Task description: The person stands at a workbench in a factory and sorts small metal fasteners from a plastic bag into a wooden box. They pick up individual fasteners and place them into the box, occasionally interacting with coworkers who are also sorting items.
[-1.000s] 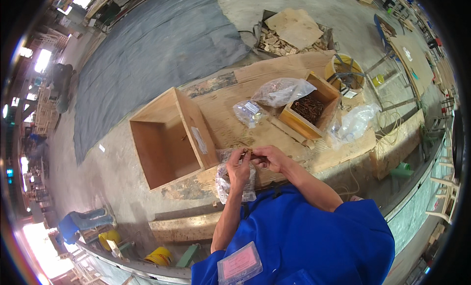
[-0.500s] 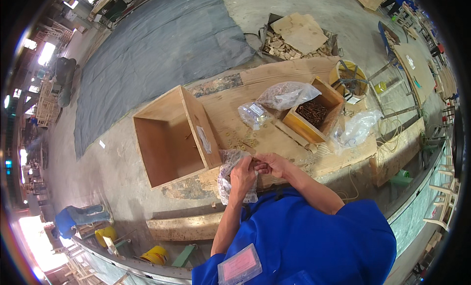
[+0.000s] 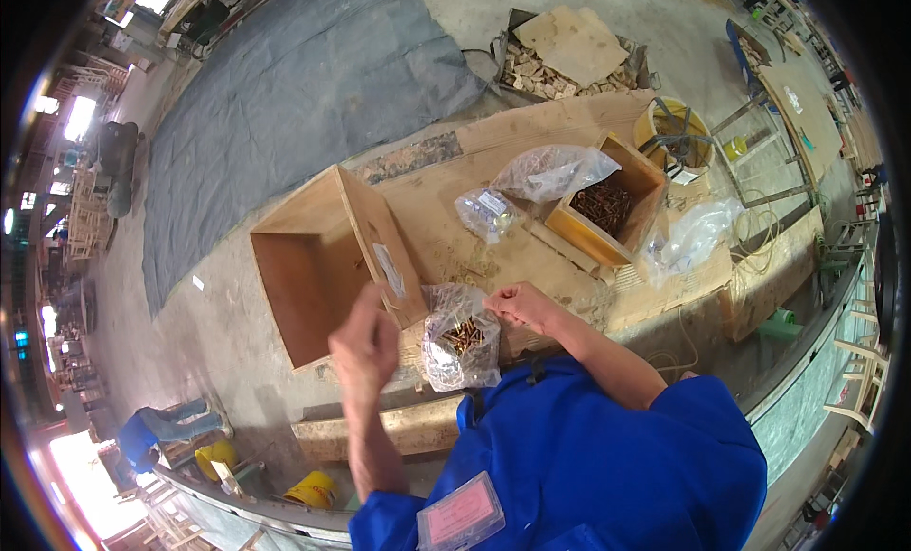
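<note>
Right hand pinches clear screw bag top, bag hanging at near tabletop edge. Left hand blurred, raised left of bag; grip unreadable.

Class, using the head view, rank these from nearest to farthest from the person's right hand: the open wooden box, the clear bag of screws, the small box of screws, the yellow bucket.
From the right hand:
1. Clear bag of screws, held at its top, just left.
2. Open wooden box, farther left.
3. Small box of screws, up and right.
4. Yellow bucket, far upper right.
</note>
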`<action>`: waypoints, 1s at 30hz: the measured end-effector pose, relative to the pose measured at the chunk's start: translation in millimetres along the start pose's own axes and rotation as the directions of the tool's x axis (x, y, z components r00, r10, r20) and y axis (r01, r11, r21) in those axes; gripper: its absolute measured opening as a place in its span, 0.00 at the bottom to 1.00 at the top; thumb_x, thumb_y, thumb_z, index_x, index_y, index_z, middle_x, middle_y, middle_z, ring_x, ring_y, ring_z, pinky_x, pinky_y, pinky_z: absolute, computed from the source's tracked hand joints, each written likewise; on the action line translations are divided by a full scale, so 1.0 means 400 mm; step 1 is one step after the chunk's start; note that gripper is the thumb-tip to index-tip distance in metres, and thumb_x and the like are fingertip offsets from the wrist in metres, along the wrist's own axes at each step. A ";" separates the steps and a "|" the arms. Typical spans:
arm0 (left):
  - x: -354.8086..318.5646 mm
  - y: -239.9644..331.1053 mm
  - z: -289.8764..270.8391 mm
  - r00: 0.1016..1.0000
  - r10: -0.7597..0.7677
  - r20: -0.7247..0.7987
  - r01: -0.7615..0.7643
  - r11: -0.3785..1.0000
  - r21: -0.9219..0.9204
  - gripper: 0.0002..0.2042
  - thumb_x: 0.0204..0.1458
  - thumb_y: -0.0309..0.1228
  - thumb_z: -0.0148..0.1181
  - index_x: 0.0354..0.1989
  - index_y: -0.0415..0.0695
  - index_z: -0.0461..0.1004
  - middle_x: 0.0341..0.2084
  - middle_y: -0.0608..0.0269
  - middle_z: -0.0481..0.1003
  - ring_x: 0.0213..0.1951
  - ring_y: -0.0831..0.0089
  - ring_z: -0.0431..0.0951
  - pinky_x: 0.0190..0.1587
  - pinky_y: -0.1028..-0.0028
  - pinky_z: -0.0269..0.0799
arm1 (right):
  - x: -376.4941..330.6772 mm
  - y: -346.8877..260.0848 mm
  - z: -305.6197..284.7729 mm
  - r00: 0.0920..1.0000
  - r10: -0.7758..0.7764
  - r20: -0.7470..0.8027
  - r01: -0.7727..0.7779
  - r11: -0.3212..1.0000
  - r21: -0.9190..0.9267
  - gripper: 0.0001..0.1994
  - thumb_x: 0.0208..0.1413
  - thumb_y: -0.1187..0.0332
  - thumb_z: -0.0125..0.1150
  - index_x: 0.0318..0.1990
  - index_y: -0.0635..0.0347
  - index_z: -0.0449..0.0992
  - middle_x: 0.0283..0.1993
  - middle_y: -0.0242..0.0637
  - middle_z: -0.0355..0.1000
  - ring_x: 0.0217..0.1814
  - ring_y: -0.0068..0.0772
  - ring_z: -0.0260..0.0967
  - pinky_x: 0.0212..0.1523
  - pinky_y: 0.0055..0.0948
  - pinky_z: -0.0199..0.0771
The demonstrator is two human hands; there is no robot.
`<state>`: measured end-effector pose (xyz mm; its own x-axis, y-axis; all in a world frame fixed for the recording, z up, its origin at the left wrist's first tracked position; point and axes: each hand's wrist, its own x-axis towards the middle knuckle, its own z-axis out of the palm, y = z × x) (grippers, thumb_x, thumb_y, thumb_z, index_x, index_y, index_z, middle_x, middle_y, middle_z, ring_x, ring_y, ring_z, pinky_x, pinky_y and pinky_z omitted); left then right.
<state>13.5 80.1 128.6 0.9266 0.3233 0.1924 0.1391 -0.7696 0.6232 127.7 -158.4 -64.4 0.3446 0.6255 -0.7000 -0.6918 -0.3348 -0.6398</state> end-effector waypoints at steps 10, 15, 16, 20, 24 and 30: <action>0.186 -0.454 0.076 0.858 -0.341 0.384 0.074 0.822 0.565 0.20 0.51 0.30 0.55 0.54 0.50 0.69 0.35 0.44 0.79 0.40 0.46 0.79 0.42 0.51 0.74 | 0.036 0.053 0.125 0.904 -0.415 0.100 0.308 0.471 -0.827 0.17 0.51 0.55 0.65 0.35 0.61 0.83 0.32 0.45 0.79 0.34 0.46 0.77 0.34 0.38 0.76; 0.209 -0.506 0.150 0.757 -0.448 0.475 0.091 0.793 0.603 0.17 0.51 0.34 0.57 0.51 0.48 0.72 0.38 0.45 0.79 0.42 0.47 0.79 0.43 0.52 0.75 | 0.079 0.103 0.198 0.788 -0.614 0.053 0.227 0.210 -0.951 0.14 0.50 0.57 0.66 0.29 0.61 0.78 0.30 0.43 0.75 0.33 0.47 0.76 0.34 0.43 0.77; 0.206 -0.496 0.153 0.738 -0.446 0.506 0.096 0.812 0.576 0.18 0.52 0.35 0.58 0.52 0.48 0.72 0.38 0.45 0.79 0.42 0.47 0.79 0.43 0.53 0.75 | 0.088 0.107 0.199 0.793 -0.608 0.035 0.203 0.210 -0.956 0.14 0.50 0.58 0.66 0.29 0.61 0.78 0.31 0.44 0.75 0.33 0.48 0.76 0.34 0.43 0.77; 0.155 -0.450 0.027 0.923 -0.305 0.233 0.240 0.933 0.269 0.19 0.53 0.35 0.61 0.53 0.43 0.73 0.38 0.45 0.79 0.39 0.51 0.81 0.43 0.61 0.76 | 0.118 0.106 0.194 0.847 -0.529 -0.045 0.088 0.223 -0.971 0.11 0.49 0.62 0.65 0.28 0.62 0.78 0.29 0.44 0.75 0.34 0.49 0.76 0.34 0.44 0.76; 0.124 -0.197 -0.054 0.955 -0.195 -0.224 0.184 0.980 -0.072 0.12 0.54 0.29 0.60 0.45 0.37 0.78 0.34 0.48 0.80 0.34 0.61 0.81 0.39 0.66 0.76 | 0.110 0.089 0.157 0.846 -0.531 -0.052 0.161 0.347 -0.924 0.11 0.48 0.64 0.65 0.28 0.65 0.80 0.26 0.44 0.76 0.32 0.42 0.76 0.32 0.39 0.74; -0.151 -0.017 0.130 0.932 -0.088 0.353 0.077 0.996 0.046 0.10 0.55 0.29 0.57 0.45 0.45 0.78 0.37 0.54 0.77 0.39 0.52 0.78 0.41 0.60 0.75 | -0.016 -0.031 0.144 0.965 -0.067 0.255 0.129 0.964 -0.235 0.08 0.50 0.70 0.66 0.37 0.62 0.83 0.28 0.28 0.76 0.25 0.15 0.64 0.24 0.22 0.61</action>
<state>-25.2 37.1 73.4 0.9741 0.1750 -0.1431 0.2261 -0.7668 0.6007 97.5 -117.6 -33.7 0.2167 0.8054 -0.5517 -0.4733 -0.4076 -0.7809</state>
